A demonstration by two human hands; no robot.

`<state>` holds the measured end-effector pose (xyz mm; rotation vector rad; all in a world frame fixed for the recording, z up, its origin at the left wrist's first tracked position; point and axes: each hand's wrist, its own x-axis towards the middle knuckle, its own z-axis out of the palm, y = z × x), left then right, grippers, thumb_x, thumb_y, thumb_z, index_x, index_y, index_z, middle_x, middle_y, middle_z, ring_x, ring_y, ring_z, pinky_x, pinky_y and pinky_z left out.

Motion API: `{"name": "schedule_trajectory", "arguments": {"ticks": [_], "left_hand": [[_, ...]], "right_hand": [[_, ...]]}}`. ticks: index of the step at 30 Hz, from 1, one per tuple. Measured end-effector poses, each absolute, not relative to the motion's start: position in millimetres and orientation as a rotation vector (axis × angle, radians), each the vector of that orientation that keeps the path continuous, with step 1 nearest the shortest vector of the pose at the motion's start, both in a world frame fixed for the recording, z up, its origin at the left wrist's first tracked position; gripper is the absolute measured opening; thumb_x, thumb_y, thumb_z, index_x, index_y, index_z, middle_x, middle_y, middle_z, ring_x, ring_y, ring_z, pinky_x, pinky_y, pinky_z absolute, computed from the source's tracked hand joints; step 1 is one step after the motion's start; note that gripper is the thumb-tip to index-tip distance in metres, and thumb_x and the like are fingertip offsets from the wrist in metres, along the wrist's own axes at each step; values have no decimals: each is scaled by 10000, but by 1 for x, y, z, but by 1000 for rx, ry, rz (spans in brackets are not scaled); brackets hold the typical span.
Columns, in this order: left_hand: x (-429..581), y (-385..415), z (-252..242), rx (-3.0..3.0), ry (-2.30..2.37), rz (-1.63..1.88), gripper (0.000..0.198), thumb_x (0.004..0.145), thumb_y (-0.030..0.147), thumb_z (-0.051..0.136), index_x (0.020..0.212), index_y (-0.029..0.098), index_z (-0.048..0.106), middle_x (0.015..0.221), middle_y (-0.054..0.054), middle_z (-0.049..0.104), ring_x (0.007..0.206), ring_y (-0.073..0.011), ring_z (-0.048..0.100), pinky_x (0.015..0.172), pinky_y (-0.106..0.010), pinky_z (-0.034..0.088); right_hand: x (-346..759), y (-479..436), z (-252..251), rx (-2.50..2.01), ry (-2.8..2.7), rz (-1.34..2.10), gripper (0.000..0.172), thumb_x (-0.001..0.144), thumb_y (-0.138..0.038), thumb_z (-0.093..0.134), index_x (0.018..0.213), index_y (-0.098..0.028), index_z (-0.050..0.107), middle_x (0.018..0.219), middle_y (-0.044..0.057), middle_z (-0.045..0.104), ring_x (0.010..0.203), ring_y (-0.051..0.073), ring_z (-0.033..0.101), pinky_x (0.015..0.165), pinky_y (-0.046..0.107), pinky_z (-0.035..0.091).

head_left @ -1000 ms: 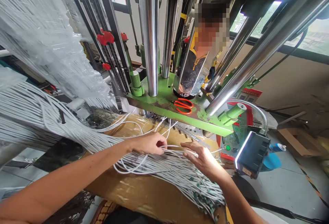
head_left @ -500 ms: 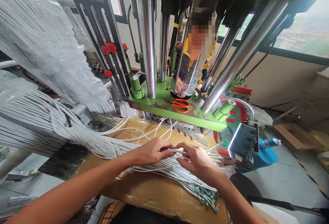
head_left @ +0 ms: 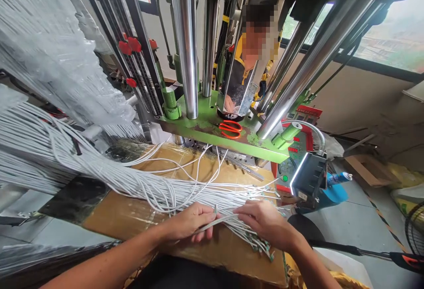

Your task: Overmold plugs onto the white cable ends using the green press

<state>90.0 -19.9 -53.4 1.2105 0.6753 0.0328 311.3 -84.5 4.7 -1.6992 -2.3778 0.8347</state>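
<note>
Many white cables point(head_left: 132, 179) lie across desk point(head_left: 126, 214), near centre. Left hand point(head_left: 187, 222): fingers clamped on cable point(head_left: 222, 220); right hand point(head_left: 267, 222): fingers against white cables, grip unclear. Crossed lengths could snag if tugged.

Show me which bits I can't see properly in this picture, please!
All in the head view:
Right hand: its palm is turned away, hidden behind its own back.
White cables: the left edge cuts off the bundle.
Black fan: the right edge cuts it off.
Polished steel column: its top is cut off by the top edge.
Blue spray can: any lettering is too small to read.
</note>
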Motion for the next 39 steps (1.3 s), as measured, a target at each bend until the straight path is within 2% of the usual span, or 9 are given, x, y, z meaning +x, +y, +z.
{"name": "schedule_trajectory", "arguments": {"ticks": [4, 7, 11, 19, 23, 26, 30, 34, 39], "left_hand": [[98, -22, -49, 1124, 655, 91, 487, 839, 601, 500, 953, 139, 607, 830, -63, 665, 646, -150, 591, 585, -238, 416], [97, -19, -38, 1218, 633, 71, 489, 876, 606, 422, 817, 149, 585, 652, -12, 607, 471, -104, 458, 479, -219, 320], [82, -9, -27, 1425, 607, 107, 462, 873, 548, 496, 637, 150, 512, 582, 34, 468, 536, -91, 374, 514, -219, 255], [88, -19, -51, 1147, 611, 73, 444, 839, 531, 546, 653, 129, 577, 513, 33, 444, 453, -80, 343, 455, -214, 212], [93, -18, -51, 1072, 558, 101, 415, 821, 508, 603, 675, 120, 584, 567, 24, 484, 461, -62, 339, 465, -212, 200], [100, -17, -47, 993, 541, 200, 387, 782, 496, 653, 764, 111, 629, 616, 14, 516, 472, -66, 365, 477, -220, 237], [104, -17, -49, 1023, 638, 334, 344, 817, 438, 629, 771, 97, 651, 573, 16, 496, 483, -67, 341, 479, -225, 205], [101, -14, -52, 1058, 746, 317, 276, 810, 362, 629, 726, 99, 631, 485, 28, 491, 434, -61, 364, 451, -208, 215], [100, -11, -54, 923, 749, 402, 284, 741, 346, 701, 797, 154, 501, 757, -44, 676, 419, -54, 468, 399, -179, 235]], "right_hand": [[289, -92, -5, -1686, -2412, 770, 219, 960, -294, 468, 947, -244, 681, 806, -3, 694, 721, 142, 627, 634, 247, 361], [277, -93, -9, -1773, -2388, 604, 151, 919, -292, 546, 969, -183, 636, 844, 37, 703, 760, 185, 643, 623, 269, 353], [298, -89, 2, -1742, -2284, 642, 149, 939, -291, 515, 1020, -233, 626, 891, 6, 690, 862, 178, 630, 734, 266, 383], [296, -88, -10, -1683, -2229, 690, 174, 924, -342, 526, 935, -209, 638, 836, 21, 647, 783, 172, 606, 710, 277, 438], [294, -88, -18, -1757, -1719, 697, 470, 900, -472, 511, 1302, -234, 458, 1242, 93, 587, 1052, 218, 593, 899, 367, 469], [285, -81, -26, -1563, -1802, 868, 532, 968, -411, 374, 1468, -294, 233, 1489, 55, 374, 1322, 198, 409, 1069, 381, 376], [304, -55, -51, -1734, -1946, 623, 419, 983, -288, 299, 1373, -230, 441, 1309, 66, 573, 1203, 167, 524, 1021, 321, 434], [360, -24, -79, -2074, -1938, 210, 468, 881, -144, 347, 1317, -135, 515, 1217, 178, 590, 1129, 312, 517, 963, 532, 420], [387, -10, -80, -2118, -2069, 271, 440, 845, -116, 382, 1243, -75, 565, 1047, 200, 614, 995, 315, 539, 861, 470, 453]]}}
